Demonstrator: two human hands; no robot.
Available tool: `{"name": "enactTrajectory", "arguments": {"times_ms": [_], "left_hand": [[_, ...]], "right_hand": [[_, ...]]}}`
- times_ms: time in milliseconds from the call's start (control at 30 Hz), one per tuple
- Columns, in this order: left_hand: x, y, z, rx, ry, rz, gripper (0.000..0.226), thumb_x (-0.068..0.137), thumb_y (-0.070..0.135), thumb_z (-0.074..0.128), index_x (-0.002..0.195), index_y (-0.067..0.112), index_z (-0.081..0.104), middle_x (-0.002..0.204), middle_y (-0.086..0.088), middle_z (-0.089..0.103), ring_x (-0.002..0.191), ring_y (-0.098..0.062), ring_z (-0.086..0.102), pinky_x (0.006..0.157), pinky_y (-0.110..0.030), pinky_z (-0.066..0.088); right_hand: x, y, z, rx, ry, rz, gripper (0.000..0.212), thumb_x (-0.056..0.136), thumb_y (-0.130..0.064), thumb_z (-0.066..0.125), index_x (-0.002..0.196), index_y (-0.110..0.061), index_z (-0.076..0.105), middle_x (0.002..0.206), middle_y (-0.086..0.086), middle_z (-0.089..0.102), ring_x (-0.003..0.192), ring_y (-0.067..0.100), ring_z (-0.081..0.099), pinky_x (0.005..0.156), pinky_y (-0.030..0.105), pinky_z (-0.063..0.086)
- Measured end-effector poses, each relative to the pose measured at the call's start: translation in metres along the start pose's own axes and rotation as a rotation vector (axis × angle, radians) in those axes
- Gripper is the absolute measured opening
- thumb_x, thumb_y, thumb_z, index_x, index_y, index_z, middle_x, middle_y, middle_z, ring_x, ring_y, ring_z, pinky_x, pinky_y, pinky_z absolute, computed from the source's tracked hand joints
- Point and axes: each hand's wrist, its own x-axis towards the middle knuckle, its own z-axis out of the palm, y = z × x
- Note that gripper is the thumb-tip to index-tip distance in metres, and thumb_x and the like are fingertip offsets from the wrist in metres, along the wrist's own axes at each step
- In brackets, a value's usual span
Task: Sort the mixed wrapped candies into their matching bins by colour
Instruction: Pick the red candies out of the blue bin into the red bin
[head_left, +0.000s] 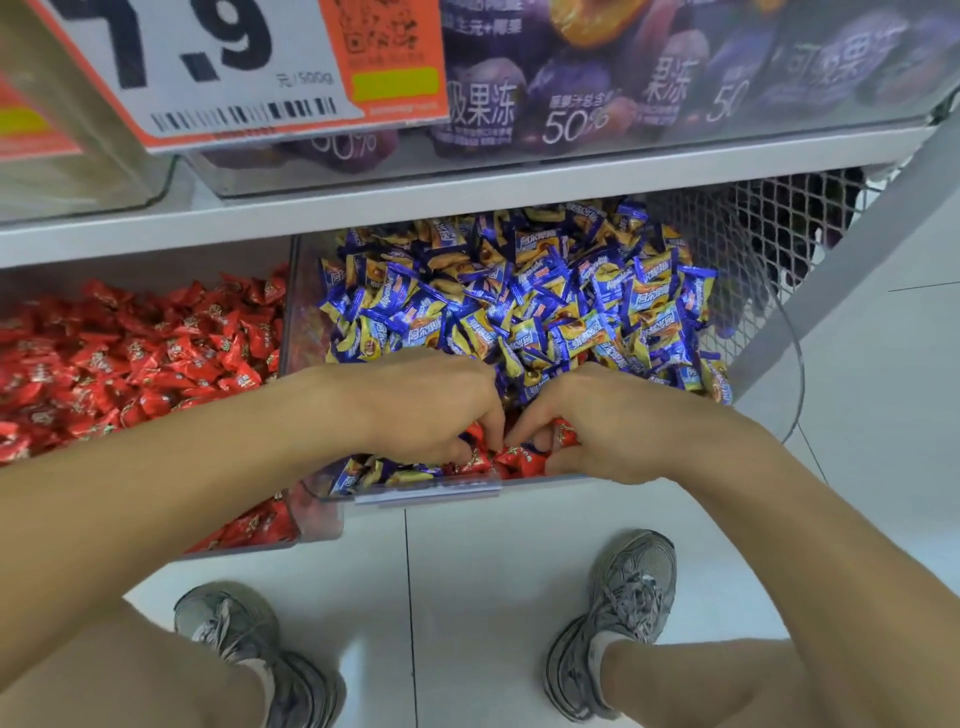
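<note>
Red wrapped candies (511, 457), shiny and crinkled with twisted ends, lying in a small cluster at the front of the clear bin (571, 480), directly beneath and between both sets of fingertips; too bunched and covered for a count, though at least three or four showing. Left hand (426, 405) curled knuckles-up, fingers bent down into the red cluster and pinching at it, exact grip hidden under the knuckles. Right hand (602, 421) likewise curled, thumb and fingers closed around red wrappers just beside the left hand, fingertips nearly touching. Beyond both hands, heaped toward the back of the same bin, blue-and-yellow wrapped candies (530, 296), far too many to count, a few more lying just under the left hand by the front wall. Off to the left of the left forearm, a second bin (291, 540) filled with red candies (130, 358) of matching look, also uncountable. Two bins in all. Above the hands, one price tag (218, 67) and purple jelly pouches (597, 73). Below the forearms, two grey sneakers (613, 618) on pale floor tiles (467, 582).
</note>
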Motion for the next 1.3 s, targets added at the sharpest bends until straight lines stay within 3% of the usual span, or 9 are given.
{"name": "enactTrajectory", "arguments": {"times_ms": [100, 167, 300, 467, 667, 833, 1033, 1233, 1300], "left_hand": [[0.004, -0.001, 0.009, -0.019, -0.007, -0.017, 0.019, 0.091, 0.037, 0.061, 0.106, 0.028, 0.068, 0.099, 0.006, 0.060, 0.097, -0.016, 0.060, 0.065, -0.023, 0.025], [0.005, -0.001, 0.013, -0.064, -0.031, -0.033, 0.024, 0.089, 0.041, 0.064, 0.106, 0.026, 0.068, 0.099, 0.004, 0.061, 0.095, -0.016, 0.060, 0.058, -0.023, 0.027], [-0.001, -0.004, 0.006, -0.141, 0.014, -0.029, 0.018, 0.081, 0.044, 0.073, 0.098, 0.036, 0.073, 0.093, 0.013, 0.056, 0.088, -0.005, 0.054, 0.064, -0.026, 0.038], [-0.011, -0.010, -0.002, -0.500, 0.108, -0.097, 0.016, 0.077, 0.046, 0.077, 0.088, 0.036, 0.074, 0.092, 0.012, 0.056, 0.086, -0.001, 0.052, 0.071, -0.020, 0.039], [-0.018, -0.006, 0.000, -0.679, 0.273, -0.159, 0.017, 0.074, 0.046, 0.077, 0.085, 0.033, 0.074, 0.088, 0.026, 0.062, 0.088, 0.003, 0.059, 0.078, -0.016, 0.044], [-0.023, 0.008, -0.005, -0.793, 0.486, -0.215, 0.020, 0.077, 0.046, 0.071, 0.081, 0.026, 0.071, 0.082, 0.015, 0.070, 0.083, -0.001, 0.064, 0.081, -0.021, 0.047], [-0.046, 0.025, -0.011, -0.936, 0.686, -0.257, 0.022, 0.088, 0.039, 0.059, 0.089, 0.018, 0.056, 0.065, 0.009, 0.059, 0.055, -0.007, 0.051, 0.054, -0.017, 0.043], [-0.119, 0.028, 0.006, -1.127, 0.944, -0.487, 0.030, 0.090, 0.042, 0.050, 0.094, 0.012, 0.053, 0.055, -0.007, 0.060, 0.045, -0.013, 0.049, 0.043, -0.020, 0.039], [-0.148, 0.015, 0.013, -1.052, 1.015, -0.590, 0.023, 0.094, 0.037, 0.052, 0.092, 0.014, 0.053, 0.054, -0.006, 0.058, 0.038, -0.006, 0.047, 0.039, -0.015, 0.036]], "right_hand": [[0.009, -0.003, 0.002, -0.038, -0.050, -0.012, 0.037, 0.085, -0.014, 0.067, 0.112, -0.039, 0.073, 0.063, -0.006, 0.056, 0.058, 0.010, 0.046, 0.059, 0.027, 0.042], [0.011, -0.005, 0.002, -0.052, -0.057, 0.002, 0.037, 0.086, -0.015, 0.067, 0.113, -0.040, 0.072, 0.063, -0.009, 0.052, 0.060, 0.007, 0.045, 0.058, 0.023, 0.037], [0.010, -0.009, -0.004, -0.012, -0.072, 0.029, 0.031, 0.086, -0.021, 0.071, 0.112, -0.038, 0.074, 0.083, -0.019, 0.066, 0.076, -0.002, 0.055, 0.073, 0.020, 0.046], [0.001, 0.001, -0.012, 0.122, -0.037, 0.049, 0.023, 0.082, -0.024, 0.079, 0.101, -0.037, 0.077, 0.100, -0.019, 0.074, 0.093, -0.003, 0.064, 0.085, 0.021, 0.049], [-0.023, 0.011, -0.019, 0.512, 0.316, 0.076, 0.021, 0.072, -0.019, 0.085, 0.089, -0.029, 0.080, 0.081, -0.014, 0.076, 0.076, 0.012, 0.072, 0.076, 0.027, 0.058], [-0.035, 0.010, -0.015, 0.699, 0.584, 0.074, 0.022, 0.071, -0.014, 0.084, 0.092, -0.020, 0.079, 0.081, -0.002, 0.077, 0.062, 0.022, 0.072, 0.062, 0.023, 0.057], [-0.028, -0.015, -0.008, 1.104, 0.802, 0.079, 0.025, 0.072, -0.006, 0.081, 0.097, -0.009, 0.077, 0.085, 0.004, 0.077, 0.077, 0.024, 0.075, 0.069, 0.033, 0.061], [-0.003, -0.084, 0.010, 1.164, 0.800, -0.043, 0.024, 0.078, 0.000, 0.078, 0.100, -0.010, 0.075, 0.079, 0.004, 0.076, 0.068, 0.015, 0.072, 0.065, 0.032, 0.061], [0.013, -0.114, 0.013, 1.084, 0.796, -0.131, 0.025, 0.079, 0.001, 0.078, 0.100, -0.011, 0.076, 0.079, 0.003, 0.076, 0.069, 0.014, 0.071, 0.065, 0.030, 0.061]]}}
